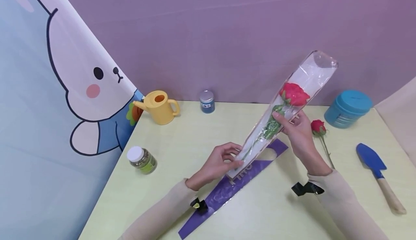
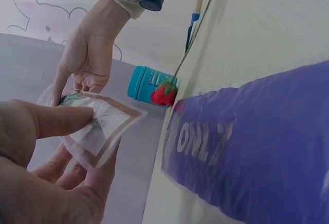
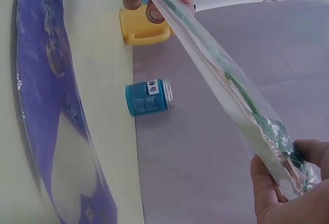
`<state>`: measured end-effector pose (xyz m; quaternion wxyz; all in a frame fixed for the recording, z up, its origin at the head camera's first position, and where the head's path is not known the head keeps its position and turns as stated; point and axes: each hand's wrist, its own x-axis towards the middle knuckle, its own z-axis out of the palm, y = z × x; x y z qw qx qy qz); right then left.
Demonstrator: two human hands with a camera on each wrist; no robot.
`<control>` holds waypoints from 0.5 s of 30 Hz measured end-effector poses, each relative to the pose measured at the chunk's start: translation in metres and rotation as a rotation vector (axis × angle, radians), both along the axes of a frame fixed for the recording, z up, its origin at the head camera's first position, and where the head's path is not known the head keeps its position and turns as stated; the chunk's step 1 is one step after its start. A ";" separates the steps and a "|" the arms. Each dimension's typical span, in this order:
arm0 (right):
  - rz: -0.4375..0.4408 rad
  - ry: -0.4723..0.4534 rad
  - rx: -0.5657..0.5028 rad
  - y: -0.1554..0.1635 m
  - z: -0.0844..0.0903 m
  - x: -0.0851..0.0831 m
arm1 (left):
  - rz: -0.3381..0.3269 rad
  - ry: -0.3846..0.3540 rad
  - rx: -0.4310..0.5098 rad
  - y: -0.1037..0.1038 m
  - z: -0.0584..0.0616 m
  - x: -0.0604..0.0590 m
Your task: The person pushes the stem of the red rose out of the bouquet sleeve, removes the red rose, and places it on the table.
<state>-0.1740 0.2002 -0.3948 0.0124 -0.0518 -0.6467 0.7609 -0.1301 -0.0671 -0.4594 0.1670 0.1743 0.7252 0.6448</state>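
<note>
Both hands hold up a long clear flower sleeve (image 1: 313, 68) with a white backing, tilted up to the right above the table. A red rose (image 1: 294, 94) with green leaves and stem lies inside it. The left hand (image 1: 221, 162) pinches the sleeve's narrow lower end between thumb and fingers. Farther up, the right hand (image 1: 300, 133) grips the sleeve's edge near the leaves, its thumb on the front. Beneath lies a purple flower sleeve (image 1: 214, 195) with pale lettering, flat on the table. A second red rose (image 1: 318, 127) lies on the table beyond the right wrist.
At the back left stands a yellow watering can (image 1: 159, 108), with a small blue jar (image 1: 207, 102) beside it. A white-capped jar (image 1: 142, 159) sits on the left. To the right are a turquoise tub (image 1: 347, 109) and a blue trowel (image 1: 378, 175) with a wooden handle.
</note>
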 end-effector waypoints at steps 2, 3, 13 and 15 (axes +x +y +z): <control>0.006 0.001 -0.001 -0.001 -0.001 0.001 | 0.015 0.000 -0.004 0.001 -0.001 0.001; 0.009 0.002 0.002 -0.001 -0.001 0.001 | 0.021 -0.001 -0.009 0.001 -0.001 0.001; 0.028 -0.007 0.017 -0.007 -0.007 0.002 | 0.055 -0.012 0.002 0.005 -0.006 0.005; 0.032 -0.004 0.023 -0.008 -0.008 0.002 | 0.057 -0.015 0.006 0.005 -0.007 0.005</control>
